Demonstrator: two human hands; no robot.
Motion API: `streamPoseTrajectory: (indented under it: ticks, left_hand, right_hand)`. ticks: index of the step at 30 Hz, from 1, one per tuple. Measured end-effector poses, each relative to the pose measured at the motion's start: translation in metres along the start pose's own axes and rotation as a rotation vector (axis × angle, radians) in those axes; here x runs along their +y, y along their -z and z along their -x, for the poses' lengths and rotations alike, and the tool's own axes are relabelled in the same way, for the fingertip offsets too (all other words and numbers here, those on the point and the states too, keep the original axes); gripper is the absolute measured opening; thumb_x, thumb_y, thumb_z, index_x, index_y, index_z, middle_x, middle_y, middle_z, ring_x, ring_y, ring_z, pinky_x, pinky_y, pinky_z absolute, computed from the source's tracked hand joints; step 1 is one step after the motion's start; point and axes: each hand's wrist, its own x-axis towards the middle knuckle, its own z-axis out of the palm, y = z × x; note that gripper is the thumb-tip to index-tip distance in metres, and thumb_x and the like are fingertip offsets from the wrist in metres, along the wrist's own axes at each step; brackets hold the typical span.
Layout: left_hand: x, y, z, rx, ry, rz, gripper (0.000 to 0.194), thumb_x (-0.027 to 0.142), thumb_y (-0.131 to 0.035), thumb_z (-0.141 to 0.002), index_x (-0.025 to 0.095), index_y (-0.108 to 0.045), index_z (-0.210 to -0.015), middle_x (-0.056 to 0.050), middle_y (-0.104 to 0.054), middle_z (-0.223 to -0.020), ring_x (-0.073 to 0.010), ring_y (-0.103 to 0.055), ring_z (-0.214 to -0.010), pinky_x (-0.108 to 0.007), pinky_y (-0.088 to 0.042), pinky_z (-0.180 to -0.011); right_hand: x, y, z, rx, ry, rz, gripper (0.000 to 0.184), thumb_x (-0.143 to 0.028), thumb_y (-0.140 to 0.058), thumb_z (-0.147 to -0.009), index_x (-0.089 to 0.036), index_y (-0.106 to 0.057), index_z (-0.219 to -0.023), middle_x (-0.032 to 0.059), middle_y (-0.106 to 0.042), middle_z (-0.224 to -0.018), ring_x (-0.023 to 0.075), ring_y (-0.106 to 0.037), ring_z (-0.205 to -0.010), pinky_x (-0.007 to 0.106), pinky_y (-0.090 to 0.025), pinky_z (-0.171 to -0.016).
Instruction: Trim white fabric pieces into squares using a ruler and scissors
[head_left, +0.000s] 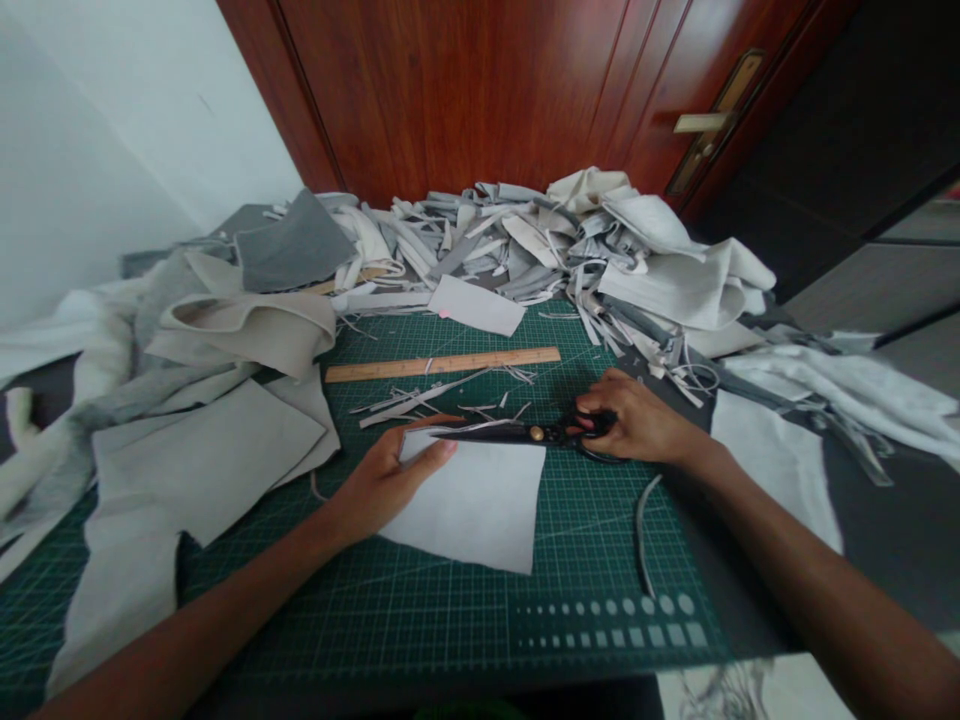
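Observation:
A pale grey piece of fabric [480, 510] lies over the green cutting mat [420, 640]. My left hand [397, 470] pinches its upper left corner, thumb on top and fingers beneath. Black-handled scissors [502, 433] are gripped in my right hand [630, 415], fingers through the handles. Their dark blades point left along the fabric's top edge, the tips close to my left thumb. A thin strip of fabric runs along the upper side of the blades. Whether the blades are fully closed is hard to make out.
A wooden ruler [442, 365] lies beyond my hands, with thin offcuts [412, 400] before it. A white rectangular piece [478, 305] rests farther back. Heaped scraps [487, 235] line the door [465, 90]. Larger fabric pieces [210, 450] lie left; a curved strip [642, 535] lies right.

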Motion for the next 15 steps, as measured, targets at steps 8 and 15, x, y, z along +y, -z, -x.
streamPoseTrajectory:
  ticks: [8, 15]
  left_hand:
    - [0.0059, -0.0008, 0.0014, -0.060, 0.027, 0.083, 0.050, 0.050, -0.066, -0.092, 0.019, -0.065, -0.133, -0.004, -0.078, -0.091, -0.0210, -0.071, -0.070, -0.025, -0.052, -0.053]
    - [0.0075, -0.0021, 0.0027, -0.041, 0.016, 0.080, 0.051, 0.052, -0.068, -0.090, 0.018, -0.067, -0.129, -0.004, -0.076, -0.083, -0.0222, -0.070, -0.068, -0.027, -0.052, -0.053]
  right_hand:
    - [0.0000, 0.0035, 0.0002, -0.044, -0.014, 0.003, 0.018, -0.029, -0.067, -0.086, -0.021, -0.059, -0.072, -0.0017, -0.065, -0.067, 0.0166, -0.059, -0.065, 0.034, -0.033, -0.081]
    - [0.0000, 0.0030, 0.0006, -0.028, -0.015, 0.023, 0.018, -0.029, -0.066, -0.086, -0.022, -0.059, -0.071, -0.0022, -0.066, -0.066, 0.0162, -0.055, -0.062, 0.034, -0.032, -0.080]
